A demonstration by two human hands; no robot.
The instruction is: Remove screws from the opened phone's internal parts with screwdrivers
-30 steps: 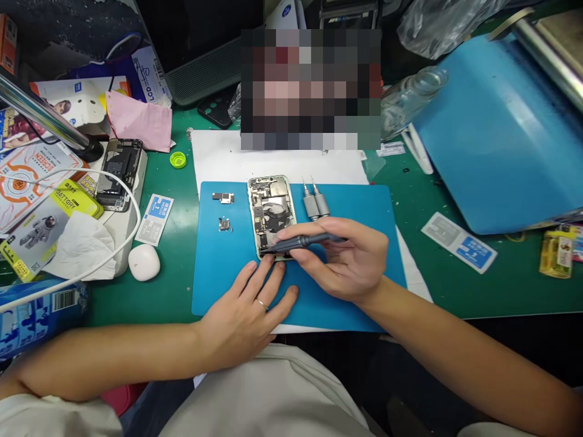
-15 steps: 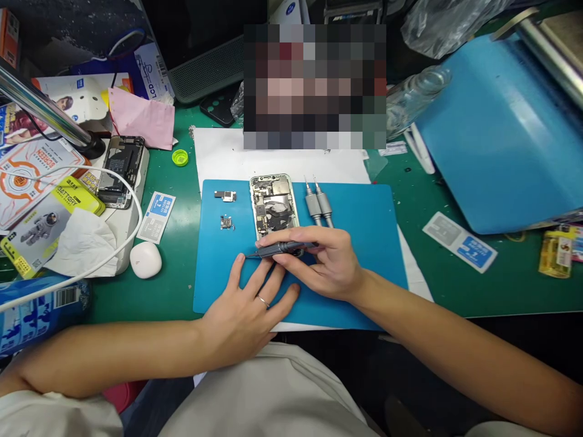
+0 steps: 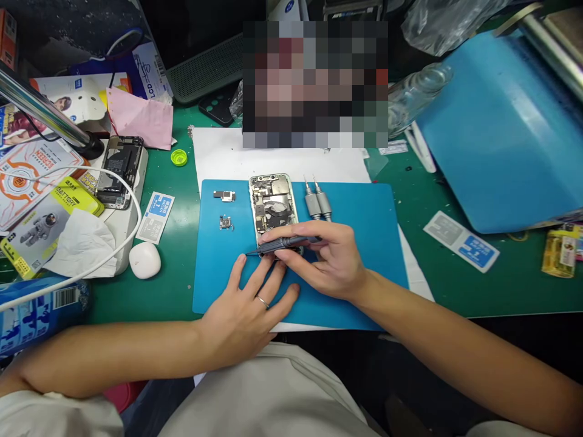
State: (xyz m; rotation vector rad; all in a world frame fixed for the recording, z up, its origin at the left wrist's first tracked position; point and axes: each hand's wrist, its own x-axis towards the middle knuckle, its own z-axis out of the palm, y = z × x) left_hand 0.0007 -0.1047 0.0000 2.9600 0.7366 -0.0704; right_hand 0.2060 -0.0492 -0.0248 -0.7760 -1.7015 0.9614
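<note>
An opened phone (image 3: 272, 206) with its insides showing lies upright on a blue mat (image 3: 364, 218). My right hand (image 3: 325, 258) is closed round a dark screwdriver (image 3: 285, 243), held almost level, its tip pointing left past the phone's lower left corner. My left hand (image 3: 248, 306) lies flat on the mat with fingers spread, fingertips touching the phone's bottom edge; a ring is on one finger. Two small removed parts (image 3: 225, 209) rest on the mat left of the phone. Two grey screwdrivers (image 3: 317, 203) lie to its right.
A second opened phone (image 3: 119, 170) lies on a white box at the left, with a white cable (image 3: 91, 182), tissue (image 3: 82, 243), battery packs and a white puck (image 3: 144, 260). A large blue mat (image 3: 501, 127), a glass bottle (image 3: 410, 100) and a yellow lighter (image 3: 556, 250) are at the right.
My right hand drew the screwdriver left and toward me, off the phone's lower part; its tip now sticks out past the phone's left corner. My left hand barely moved.
</note>
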